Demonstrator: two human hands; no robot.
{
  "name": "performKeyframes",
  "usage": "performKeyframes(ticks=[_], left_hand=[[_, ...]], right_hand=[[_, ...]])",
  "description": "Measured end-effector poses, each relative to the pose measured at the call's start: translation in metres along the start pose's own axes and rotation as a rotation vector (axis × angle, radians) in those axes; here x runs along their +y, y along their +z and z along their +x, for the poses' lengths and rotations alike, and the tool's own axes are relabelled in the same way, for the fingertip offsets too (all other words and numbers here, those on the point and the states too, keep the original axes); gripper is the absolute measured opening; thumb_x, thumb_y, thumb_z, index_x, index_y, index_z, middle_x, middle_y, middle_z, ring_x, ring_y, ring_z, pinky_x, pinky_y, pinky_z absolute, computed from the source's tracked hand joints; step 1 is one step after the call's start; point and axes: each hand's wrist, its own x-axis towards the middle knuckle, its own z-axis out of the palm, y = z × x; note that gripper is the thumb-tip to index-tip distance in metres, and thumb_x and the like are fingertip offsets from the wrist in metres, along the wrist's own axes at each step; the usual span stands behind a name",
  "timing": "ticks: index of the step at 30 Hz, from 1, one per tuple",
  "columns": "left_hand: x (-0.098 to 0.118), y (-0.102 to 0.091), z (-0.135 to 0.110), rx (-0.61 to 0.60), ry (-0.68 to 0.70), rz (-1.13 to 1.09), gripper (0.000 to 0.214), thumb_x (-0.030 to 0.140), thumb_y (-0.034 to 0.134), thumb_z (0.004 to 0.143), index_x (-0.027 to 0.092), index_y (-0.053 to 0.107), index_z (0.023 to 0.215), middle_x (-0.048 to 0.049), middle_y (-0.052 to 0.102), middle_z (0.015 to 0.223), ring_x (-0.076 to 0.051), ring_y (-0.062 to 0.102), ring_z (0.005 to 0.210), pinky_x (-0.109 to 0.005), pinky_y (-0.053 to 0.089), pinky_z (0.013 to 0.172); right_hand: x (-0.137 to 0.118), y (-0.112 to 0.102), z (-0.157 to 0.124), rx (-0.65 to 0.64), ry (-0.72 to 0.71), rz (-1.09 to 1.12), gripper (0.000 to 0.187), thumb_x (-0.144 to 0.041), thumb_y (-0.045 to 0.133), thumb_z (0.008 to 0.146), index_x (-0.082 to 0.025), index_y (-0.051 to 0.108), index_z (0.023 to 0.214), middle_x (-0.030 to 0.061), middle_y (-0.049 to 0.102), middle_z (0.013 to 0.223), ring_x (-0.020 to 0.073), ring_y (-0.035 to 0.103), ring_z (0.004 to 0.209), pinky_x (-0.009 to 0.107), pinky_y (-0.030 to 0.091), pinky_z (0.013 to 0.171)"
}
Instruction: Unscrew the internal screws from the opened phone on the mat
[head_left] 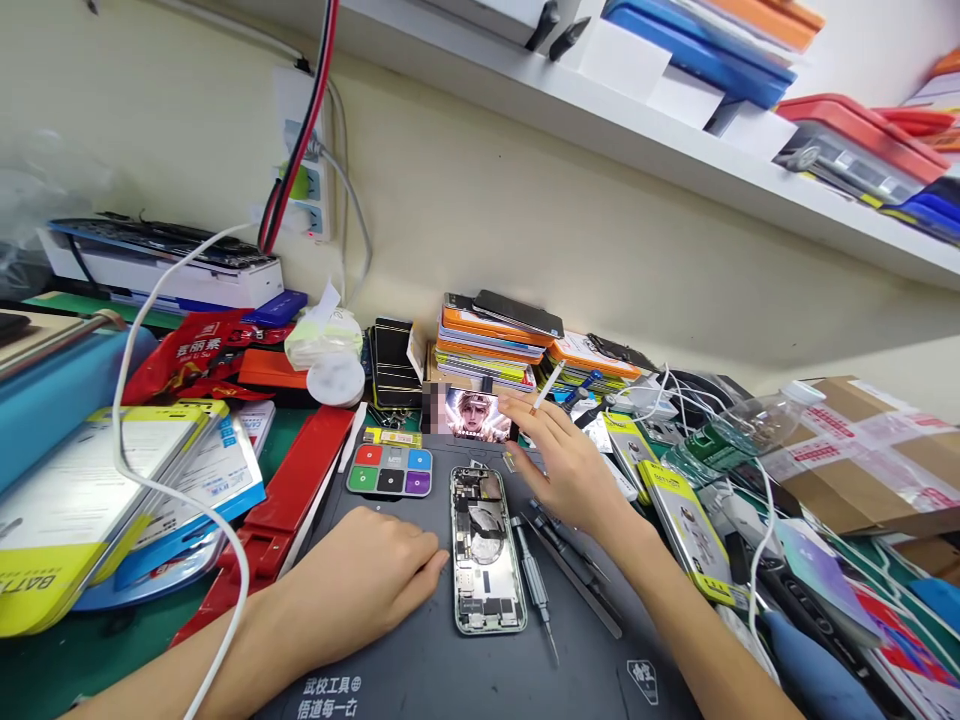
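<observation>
My right hand (562, 455) has a cigarette (549, 385) pinched between its fingers. Its fingertips reach the right end of a phone propped on its side with a lit screen (471, 414) showing an animated figure. Curled closed, my left hand (382, 560) rests on the dark work mat (405, 650), with nothing visible in it. Between the hands lies an opened phone (489, 560), its inner parts exposed. Just right of it are a grey screwdriver (535, 575) and tweezers (577, 575). A colour-squared magnetic tray (390, 470) sits beyond my left hand.
Yellow-and-white battery packs (67, 500) and a red strip-like holder (292, 510) lie at left. Phone boxes (491, 340) are stacked by the wall. At right are a plastic bottle (739, 430), a taped carton (862, 450) and cables. A white cable (127, 440) loops across the left foreground.
</observation>
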Motion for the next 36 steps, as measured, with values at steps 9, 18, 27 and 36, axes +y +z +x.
performKeyframes(ticks=[9, 18, 27, 36], left_hand=[[-0.002, 0.001, 0.001, -0.003, 0.009, -0.009, 0.041, 0.030, 0.035, 0.114, 0.022, 0.059, 0.083, -0.0011, 0.075, 0.082, -0.024, 0.074, 0.075, -0.035, 0.036, 0.063], [-0.001, 0.003, 0.000, -0.039, -0.026, -0.057, 0.042, 0.031, 0.033, 0.115, 0.023, 0.060, 0.084, 0.0009, 0.072, 0.083, -0.022, 0.072, 0.074, -0.036, 0.036, 0.066], [-0.002, 0.007, -0.002, -0.023, -0.037, -0.139, 0.040, 0.029, 0.035, 0.114, 0.025, 0.057, 0.081, 0.0035, 0.068, 0.078, -0.019, 0.066, 0.068, -0.036, 0.036, 0.066], [-0.003, 0.006, -0.003, -0.017, -0.018, -0.103, 0.041, 0.029, 0.033, 0.114, 0.024, 0.056, 0.081, 0.0035, 0.066, 0.076, -0.018, 0.066, 0.067, -0.035, 0.035, 0.066]], right_hand=[[-0.022, -0.009, -0.049, -0.029, 0.173, 0.120, 0.053, -0.018, 0.054, 0.110, -0.032, 0.045, 0.160, 0.0094, 0.061, 0.158, 0.0296, 0.061, 0.144, 0.053, 0.054, 0.118], [-0.036, 0.006, -0.076, -0.125, 0.465, 0.367, 0.050, -0.025, 0.046, 0.114, -0.041, 0.041, 0.161, 0.0010, 0.056, 0.164, 0.0223, 0.057, 0.148, 0.046, 0.051, 0.123], [-0.048, 0.011, -0.077, -0.027, 0.774, 0.592, 0.041, -0.035, 0.047, 0.112, -0.044, 0.051, 0.153, -0.0013, 0.057, 0.160, 0.0256, 0.051, 0.151, 0.054, 0.040, 0.130], [-0.051, 0.012, -0.076, 0.017, 0.839, 0.596, 0.045, -0.041, 0.052, 0.111, -0.040, 0.047, 0.156, 0.0009, 0.053, 0.165, 0.0263, 0.046, 0.155, 0.055, 0.034, 0.133]])
